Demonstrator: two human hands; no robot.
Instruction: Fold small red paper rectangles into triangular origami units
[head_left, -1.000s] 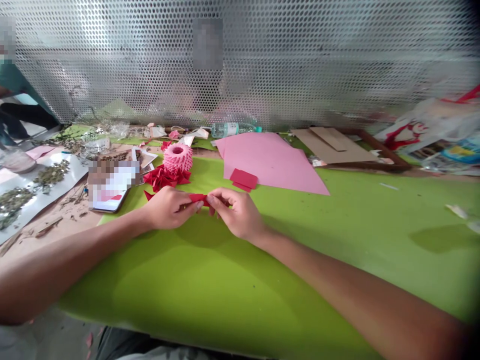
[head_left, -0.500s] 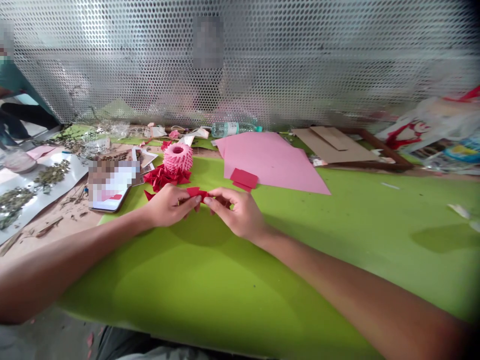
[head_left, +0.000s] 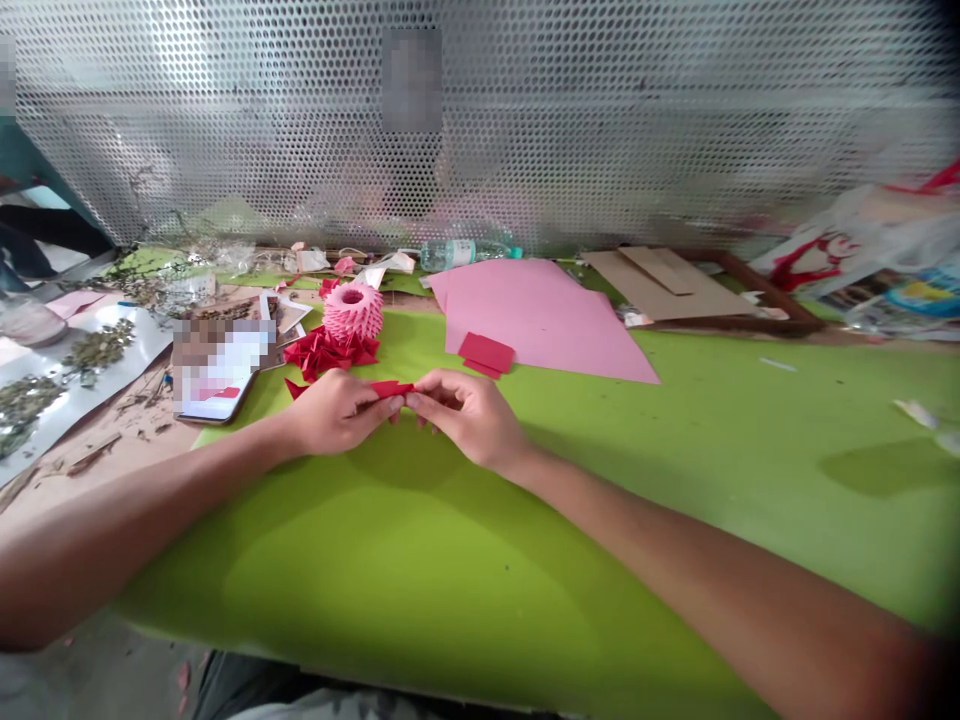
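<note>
Pinches folded red paper (head_left: 390, 388) with left hand (head_left: 337, 412) and right hand (head_left: 476, 415), in front of the pink ring (head_left: 353, 318). Has red cards (head_left: 487, 351) at the right of this ring.

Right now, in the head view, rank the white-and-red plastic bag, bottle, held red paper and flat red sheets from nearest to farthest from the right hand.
1. Held red paper: pinched by the right hand.
2. Flat red sheets: just beyond the hand.
3. Bottle: lying farther back.
4. White-and-red plastic bag: at the far right.
</note>
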